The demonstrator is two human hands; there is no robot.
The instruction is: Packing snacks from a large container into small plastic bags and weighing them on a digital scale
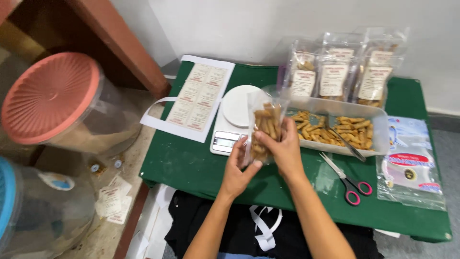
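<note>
Clear snack pouch [265, 125], light, crinkly, slippery, contents brittle; my left hand [235, 169] pinches its lower edge; my right hand [282, 147] clasps its side, gently.

Lower part of the clear plastic snack pouch [265, 125] is covered by the right hand [282, 148] and left hand [237, 170]. Blue-lidded clear tub [28, 211] is cut by the left edge. Print on the white label sheet [199, 96] is too small to make out. Spoon [342, 139] bowl is buried in the snacks.
</note>
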